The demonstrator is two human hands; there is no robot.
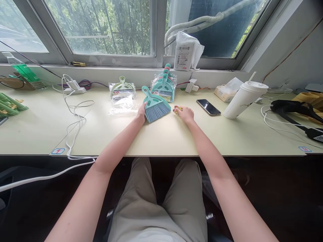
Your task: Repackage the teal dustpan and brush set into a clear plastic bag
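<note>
My left hand (142,112) grips a teal hand brush (156,107) by its left side. The brush leans up off the desk, its grey bristles toward me and its looped handle pointing up and left. Just right of the bristles, my right hand (186,114) is closed on a small crumpled red and yellow piece (178,108), too small to name. Behind the brush stand several more teal brush sets (165,84) in clear wrap, one behind another. To their left, a green brush set (122,85) lies beside a loose clear plastic wrapper (123,103).
On the right are a phone (208,107), a tissue pack (228,90), a tilted white cup with a straw (243,99) and a black strapped device (292,111). White cables (77,117) run down the desk's left side. A wrapped box (185,53) stands on the sill.
</note>
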